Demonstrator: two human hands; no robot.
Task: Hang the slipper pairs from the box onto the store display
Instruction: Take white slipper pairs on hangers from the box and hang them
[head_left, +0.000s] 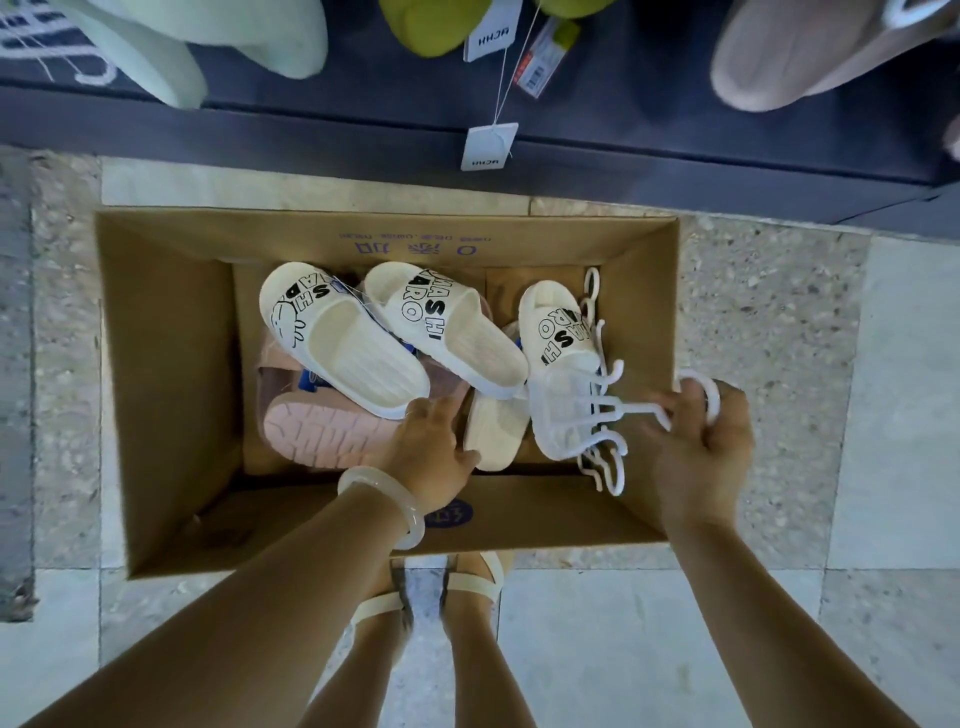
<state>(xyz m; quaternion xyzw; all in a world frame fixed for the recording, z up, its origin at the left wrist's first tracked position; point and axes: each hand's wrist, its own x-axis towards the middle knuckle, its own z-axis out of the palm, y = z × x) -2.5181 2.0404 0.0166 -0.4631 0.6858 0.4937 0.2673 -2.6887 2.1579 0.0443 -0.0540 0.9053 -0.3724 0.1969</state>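
Cream slippers (343, 338) in cardboard box (166, 364).
Right hand (701, 441) grips white hangers (602, 415); left hand (431, 452) open, touching pink slipper (322, 431).

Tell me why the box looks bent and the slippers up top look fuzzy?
Head view: the wide-angle lens bows the cardboard box outward; the hanging slippers sit close to the lens, soft and out of focus; the left hand and right hand look slightly smeared; lighting is even, with soft shadows inside the box.
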